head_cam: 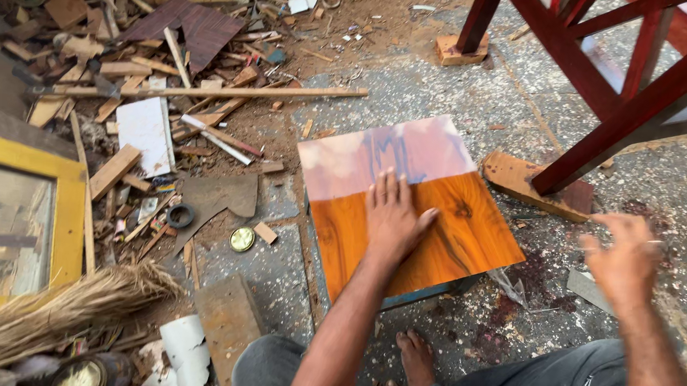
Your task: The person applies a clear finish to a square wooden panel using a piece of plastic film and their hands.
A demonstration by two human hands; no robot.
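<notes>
Orange-brown wood-grain laminate board (429,213), squarish, is lying flat on the speckled grey floor (458,89), its far half looking pale pink and blue under a film or glare, its near half glowing orange.

Dark red wooden frame (600,81) is standing beyond and right of the board, one leg resting on a flat wood block (517,178) just off the board's right corner.

Scrap heap (131,56) of offcuts, strips and torn sheet is spreading across the left; a long thin batten (231,91) is running left to right along its near edge.

Yellow-framed panel (21,223) and a straw broom (63,311) are sitting at the left margin.

Left hand (393,215) is pressing flat on the board's middle, fingers spread and pointing away, gripping nothing.

Right hand (626,259) is hovering open and empty, motion-blurred, off the board to its right; the left is plainly nearer.

Small round brass-coloured lid (241,239) is lying left of the board; no readable labels are showing.
</notes>
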